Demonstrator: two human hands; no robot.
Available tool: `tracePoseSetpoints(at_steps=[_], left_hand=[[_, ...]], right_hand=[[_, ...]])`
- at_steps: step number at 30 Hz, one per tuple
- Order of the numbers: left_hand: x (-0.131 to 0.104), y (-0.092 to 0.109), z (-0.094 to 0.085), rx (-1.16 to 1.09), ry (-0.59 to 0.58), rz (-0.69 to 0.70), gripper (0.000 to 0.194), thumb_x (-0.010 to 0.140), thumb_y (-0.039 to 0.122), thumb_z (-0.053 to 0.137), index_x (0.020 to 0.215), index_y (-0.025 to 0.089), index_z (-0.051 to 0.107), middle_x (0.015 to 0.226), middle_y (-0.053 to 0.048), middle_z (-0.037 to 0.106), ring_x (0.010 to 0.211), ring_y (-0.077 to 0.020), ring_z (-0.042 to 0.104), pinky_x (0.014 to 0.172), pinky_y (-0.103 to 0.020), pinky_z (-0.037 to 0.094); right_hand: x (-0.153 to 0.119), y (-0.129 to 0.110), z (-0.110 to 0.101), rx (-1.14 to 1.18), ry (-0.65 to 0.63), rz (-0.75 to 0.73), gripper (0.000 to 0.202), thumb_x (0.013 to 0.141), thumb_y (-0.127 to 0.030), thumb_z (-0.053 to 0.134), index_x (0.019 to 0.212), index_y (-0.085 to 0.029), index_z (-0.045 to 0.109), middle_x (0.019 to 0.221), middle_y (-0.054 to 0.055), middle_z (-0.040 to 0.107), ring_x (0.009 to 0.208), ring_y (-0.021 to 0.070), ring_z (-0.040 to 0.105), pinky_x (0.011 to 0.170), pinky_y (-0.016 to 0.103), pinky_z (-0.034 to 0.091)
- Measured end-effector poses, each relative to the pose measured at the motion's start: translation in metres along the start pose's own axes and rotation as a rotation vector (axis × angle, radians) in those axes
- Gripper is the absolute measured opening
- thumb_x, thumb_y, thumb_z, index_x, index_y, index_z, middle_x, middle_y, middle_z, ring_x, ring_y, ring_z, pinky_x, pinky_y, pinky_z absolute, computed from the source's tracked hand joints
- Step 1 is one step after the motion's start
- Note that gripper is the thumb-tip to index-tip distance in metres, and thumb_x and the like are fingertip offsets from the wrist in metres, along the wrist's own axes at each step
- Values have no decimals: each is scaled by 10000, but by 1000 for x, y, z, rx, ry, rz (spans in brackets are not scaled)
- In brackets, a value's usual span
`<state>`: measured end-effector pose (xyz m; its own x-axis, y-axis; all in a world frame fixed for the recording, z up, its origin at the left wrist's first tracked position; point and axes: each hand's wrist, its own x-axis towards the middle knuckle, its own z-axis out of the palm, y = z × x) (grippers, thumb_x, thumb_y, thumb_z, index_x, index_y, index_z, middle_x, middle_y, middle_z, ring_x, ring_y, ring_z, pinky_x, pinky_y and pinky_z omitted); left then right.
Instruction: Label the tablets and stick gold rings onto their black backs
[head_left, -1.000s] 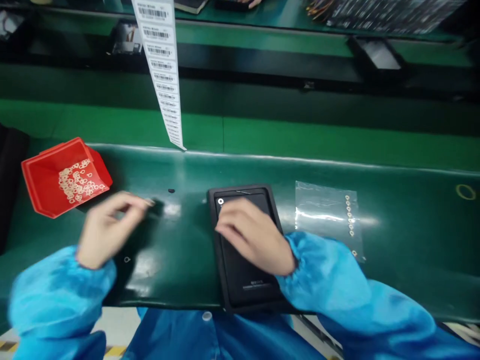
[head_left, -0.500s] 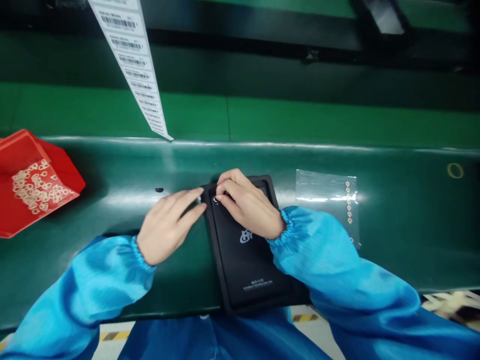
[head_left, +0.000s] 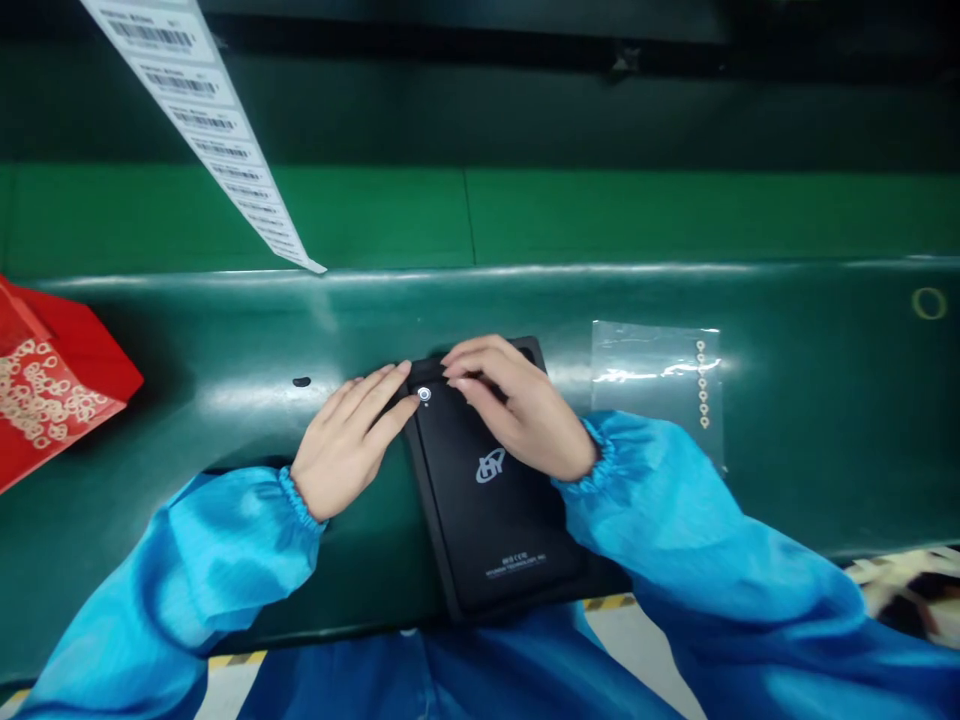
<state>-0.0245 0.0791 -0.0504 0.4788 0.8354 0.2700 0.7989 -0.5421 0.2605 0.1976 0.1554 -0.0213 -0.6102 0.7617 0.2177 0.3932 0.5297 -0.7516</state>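
A black tablet (head_left: 495,530) lies back side up in a black tray-like frame (head_left: 431,500), with a silver logo at its middle. Near its upper left corner is a camera lens with a pale ring (head_left: 424,395). My left hand (head_left: 346,440) rests at that corner, fingers stretched, the thumb tip beside the lens and the fingertips on the frame's edge. Over the tablet's top edge is my right hand (head_left: 521,410), its fingers loosely bent and apart from the thumb. No object shows in either hand.
At left stands a red box (head_left: 97,345) bearing many small pale rings (head_left: 34,390). A clear sheet (head_left: 645,375) with a row of small rings lies at right. A barcode label strip (head_left: 217,140) hangs at upper left. A small black oval piece (head_left: 301,381) lies on the table.
My right hand has moved off the lens to the right, its pinch loosened, so the lens now shows. My left hand has shifted slightly right, closer to the lens. The view has shifted slightly.
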Motion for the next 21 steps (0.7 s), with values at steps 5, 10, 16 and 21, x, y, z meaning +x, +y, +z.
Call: tracePoseSetpoints(at_steps=[5, 10, 16, 21], left_hand=[[7, 7, 0, 56, -21, -22, 590, 841, -57, 423, 1366, 186, 534, 1462, -146, 501, 1309, -303, 522, 1028, -464, 469], [12, 19, 5, 143, 16, -50, 477, 884, -25, 421, 1285, 174, 584, 1440, -170, 519, 1357, -298, 481, 1017, -440, 460], [6, 12, 4, 135, 23, -12, 531, 887, -37, 414, 1350, 186, 549, 1457, -160, 504, 1335, -278, 510, 1066, -428, 428], [10, 7, -3, 119, 50, 25, 485, 898, -42, 425, 1300, 171, 592, 1410, -169, 548, 1241, -299, 588, 1008, -446, 474]], right_hand=[[-60, -15, -14, -91, 6, 28, 201, 972, -91, 501, 1128, -202, 563, 1183, 128, 599, 1109, 233, 606, 908, 393, 549], [-129, -39, 0, -100, -90, -47, 163, 1013, -198, 471, 1124, -151, 582, 1247, 159, 604, 1213, 269, 547, 956, 420, 523], [-165, -41, 15, -354, -370, -174, 557, 1017, -568, 399, 1372, -166, 552, 1464, 136, 495, 1453, 318, 294, 1098, 513, 407], [-169, -36, 24, -401, -231, -181, 398, 1067, -409, 369, 1316, -227, 620, 1493, 53, 479, 1472, 248, 282, 1226, 450, 205]])
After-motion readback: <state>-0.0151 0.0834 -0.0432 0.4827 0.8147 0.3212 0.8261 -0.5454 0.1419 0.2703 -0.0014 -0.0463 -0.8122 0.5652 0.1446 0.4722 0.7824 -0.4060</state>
